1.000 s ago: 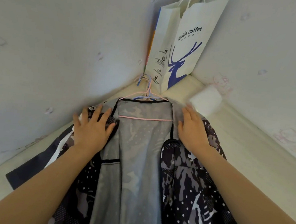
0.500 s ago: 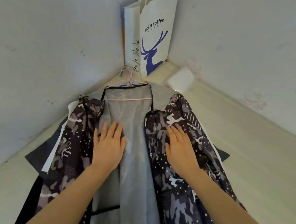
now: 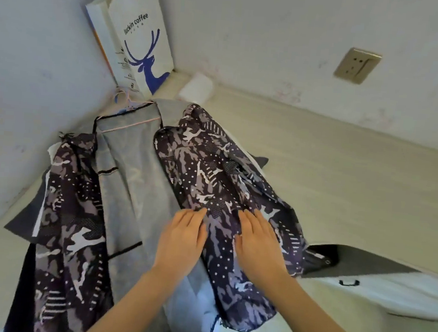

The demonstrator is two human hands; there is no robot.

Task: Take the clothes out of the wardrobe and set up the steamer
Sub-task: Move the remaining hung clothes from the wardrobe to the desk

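Lying flat and open, the left hand [image 3: 182, 238] and right hand [image 3: 257, 243] press the jacket [image 3: 209, 175], gripping nothing.

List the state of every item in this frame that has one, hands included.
Dark camouflage-print jacket: lying open, grey lining exposed, on hanger.
Pink wire hanger: inside jacket collar.
White paper coffee bag with blue deer: upright in corner.
Beige wall socket: nothing plugged in.
Left hand: flat, open, on jacket.
Right hand: flat, open, on jacket.
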